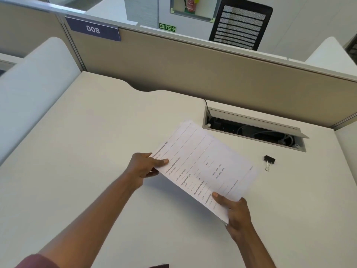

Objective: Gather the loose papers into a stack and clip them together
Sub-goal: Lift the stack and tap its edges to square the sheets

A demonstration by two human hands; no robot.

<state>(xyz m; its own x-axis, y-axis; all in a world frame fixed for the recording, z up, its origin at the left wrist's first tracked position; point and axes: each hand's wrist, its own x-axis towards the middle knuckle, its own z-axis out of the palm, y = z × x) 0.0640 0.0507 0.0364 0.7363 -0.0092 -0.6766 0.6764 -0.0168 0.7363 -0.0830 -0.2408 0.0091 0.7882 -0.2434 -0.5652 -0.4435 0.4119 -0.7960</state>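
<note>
**Paper stack held in both hands above the table, binder clip lying apart**

Held over the pale table (87, 151) in both hands: a stack of printed papers (204, 163), tilted and turned on a diagonal, far corner toward the cable hatch, near corner toward the right wrist. Printed lines and short blocks of text on the top sheet, too small to read. Edges of further sheets just showing at the far corner and at the near corner, not perfectly flush.

Left hand (143, 167) closed on the stack's left edge, thumb on top of the sheet, fingers curled underneath. Right hand (233, 211) closed on the near corner, thumb pressed on the top sheet, fingers under the paper and mostly hidden. Dark red sleeve (36, 262) at the bottom left of the view.

Black binder clip (269, 161) with silver wire handles lying on the table to the right of the stack, apart from it and touched by neither hand. Just beyond the clip, a rectangular cable hatch (253, 130) set in the table top, lid raised, cables visible inside and one cord rising from its left end.

Behind the table, a beige partition panel (193, 70) carrying a dark plate (93, 29) marked 008. Over the partition: a black mesh chair back (241, 26), a green EXIT sign (167, 27), and a red fire extinguisher (190, 4) in a recess. White curved side screens (34, 84) on the left and far right.
</note>
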